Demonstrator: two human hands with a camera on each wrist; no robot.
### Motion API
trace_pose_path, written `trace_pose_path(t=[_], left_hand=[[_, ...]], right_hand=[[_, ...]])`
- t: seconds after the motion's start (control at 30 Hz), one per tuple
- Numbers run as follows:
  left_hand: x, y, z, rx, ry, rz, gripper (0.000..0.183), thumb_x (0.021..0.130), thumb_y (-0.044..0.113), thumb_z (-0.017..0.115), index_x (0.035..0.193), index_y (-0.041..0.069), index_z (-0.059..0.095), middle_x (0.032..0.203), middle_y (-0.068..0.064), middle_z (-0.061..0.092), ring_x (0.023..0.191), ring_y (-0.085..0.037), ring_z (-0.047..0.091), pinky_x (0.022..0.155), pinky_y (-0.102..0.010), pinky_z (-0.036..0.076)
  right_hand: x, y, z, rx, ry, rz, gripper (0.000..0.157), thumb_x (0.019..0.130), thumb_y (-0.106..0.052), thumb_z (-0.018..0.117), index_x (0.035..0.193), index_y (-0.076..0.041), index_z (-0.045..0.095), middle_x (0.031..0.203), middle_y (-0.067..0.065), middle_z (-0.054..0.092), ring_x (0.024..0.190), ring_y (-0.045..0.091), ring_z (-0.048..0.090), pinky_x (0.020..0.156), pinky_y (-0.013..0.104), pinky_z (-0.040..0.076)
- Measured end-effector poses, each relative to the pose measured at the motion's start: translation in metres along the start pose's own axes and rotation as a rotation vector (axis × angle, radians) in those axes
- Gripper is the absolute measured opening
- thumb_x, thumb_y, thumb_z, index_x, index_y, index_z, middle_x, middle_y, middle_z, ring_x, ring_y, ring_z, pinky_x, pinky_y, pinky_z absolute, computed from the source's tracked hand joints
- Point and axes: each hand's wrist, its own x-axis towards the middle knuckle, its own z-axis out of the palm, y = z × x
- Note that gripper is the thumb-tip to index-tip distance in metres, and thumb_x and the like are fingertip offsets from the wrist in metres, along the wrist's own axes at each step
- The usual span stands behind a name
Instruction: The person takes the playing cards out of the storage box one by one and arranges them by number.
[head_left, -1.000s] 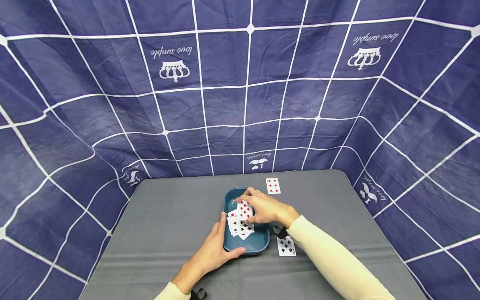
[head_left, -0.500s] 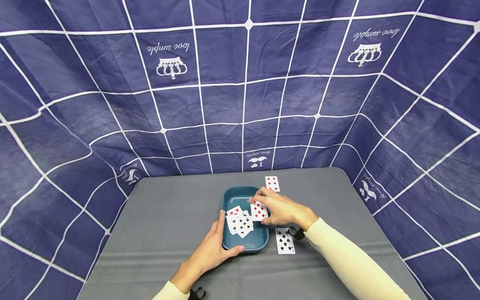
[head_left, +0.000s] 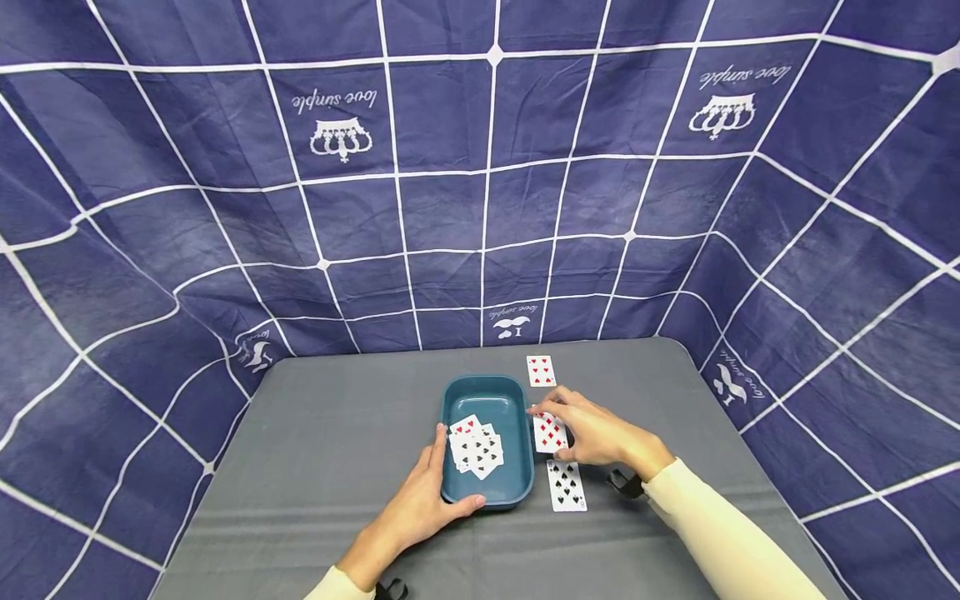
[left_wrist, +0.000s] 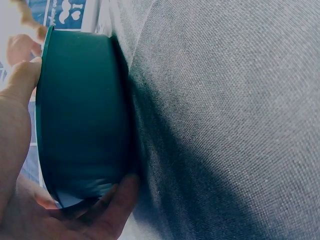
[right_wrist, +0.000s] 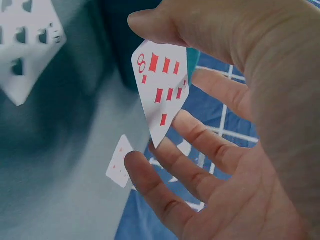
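My left hand (head_left: 417, 492) holds the blue tray (head_left: 523, 487) at its near left corner. Its thumb lies along the near side and the fingers along the left wall; the tray wall (left_wrist: 85, 110) shows close up in the left wrist view. Between thumb and fingertips, my right hand (head_left: 603, 429) pinches an eight of diamonds playing card (right_wrist: 162, 85), just right of the tray. Inside the tray is an overlapping pile of cards (head_left: 480, 450), spades on top and a hearts card sticking out.
A hearts card (head_left: 540, 372) lies face up on the grey table (head_left: 360, 417) beyond the right hand. Nearer, a spades card (head_left: 566, 487) lies right of the tray. Patterned blue cloth (head_left: 450, 208) hangs behind and on both sides.
The right hand has lifted the eight of diamonds off the pile and moved it right, out past the tray's rim. The left hand keeps its place on the tray.
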Motion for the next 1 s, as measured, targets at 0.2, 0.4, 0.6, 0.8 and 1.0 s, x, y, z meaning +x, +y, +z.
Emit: trace_pose_path(t=[0.2,0.4,0.6,0.8,1.0], left_hand=[[0.0,-0.002,0.0,-0.002,0.001,0.002,0.144,0.088,0.064,0.098,0.186,0.0,0.014,0.172,-0.026,0.054,0.15,-0.041,0.065,0.123,-0.063,0.055],[-0.001,-0.002,0.0,-0.006,0.004,-0.005,0.145,0.088,0.065,0.098,0.186,0.001,0.014,0.172,-0.026,0.054,0.149,-0.042,0.066,0.123,-0.063,0.055],[0.0,-0.002,0.0,0.005,0.011,0.003,0.144,0.088,0.064,0.098,0.186,0.0,0.014,0.172,-0.027,0.053,0.15,-0.042,0.065,0.123,-0.063,0.055],[0.0,-0.001,0.0,0.012,0.011,-0.007,0.144,0.088,0.063,0.099,0.186,0.0,0.014,0.172,-0.026,0.054,0.151,-0.042,0.064,0.124,-0.063,0.055],[0.0,0.0,0.001,0.016,0.01,-0.007,0.144,0.088,0.064,0.098,0.186,0.001,0.015,0.172,-0.027,0.054,0.151,-0.043,0.064,0.123,-0.063,0.055]], right_hand=[[-0.018,0.011,0.005,-0.009,0.018,0.012,0.077,0.087,-0.01,0.098,0.158,-0.019,0.071,0.147,0.004,0.064,0.132,0.025,0.066,0.11,0.05,0.06],[-0.032,0.021,0.005,0.011,0.024,0.013,0.076,0.085,-0.009,0.098,0.156,-0.018,0.073,0.144,0.004,0.065,0.133,0.026,0.066,0.112,0.051,0.059],[-0.047,0.031,0.007,0.026,0.027,0.02,0.077,0.081,-0.007,0.099,0.153,-0.012,0.074,0.143,0.006,0.068,0.132,0.03,0.068,0.114,0.055,0.058],[-0.064,0.04,0.011,0.038,0.023,0.029,0.075,0.081,-0.012,0.101,0.151,-0.012,0.074,0.145,0.004,0.07,0.135,0.036,0.068,0.115,0.06,0.056],[-0.079,0.05,0.015,0.033,0.036,0.035,0.07,0.081,-0.014,0.103,0.145,-0.014,0.076,0.146,0.004,0.072,0.135,0.038,0.068,0.115,0.061,0.056]])
